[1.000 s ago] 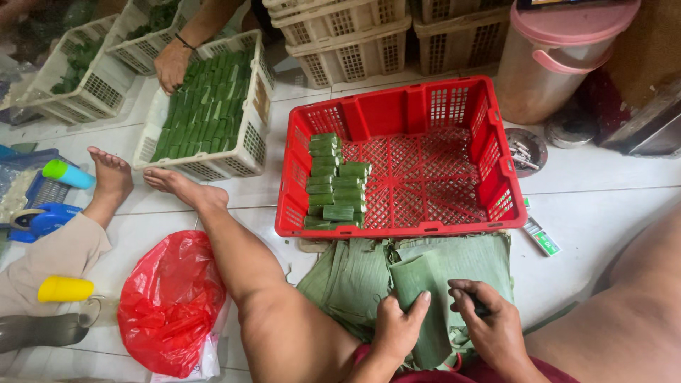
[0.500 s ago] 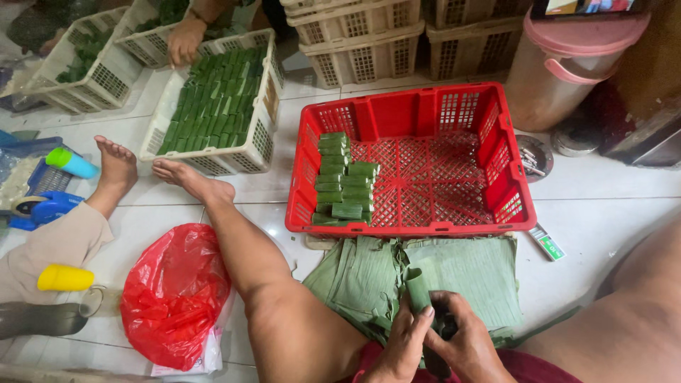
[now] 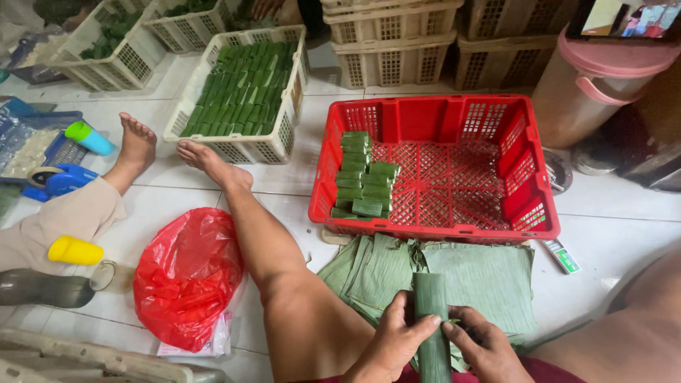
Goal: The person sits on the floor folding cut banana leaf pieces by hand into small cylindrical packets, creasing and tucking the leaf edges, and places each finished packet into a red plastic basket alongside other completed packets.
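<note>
you have just one view, the camera on your head, tilted steeply down and forward over your lap. it sits close to your left hand and right hand, which fill the bottom edge, so they look large. your left leg runs up and away from the lens. the red crate lies mid-frame ahead of you, the white crate farther off toward the top left. no second view overlaps it.
</note>
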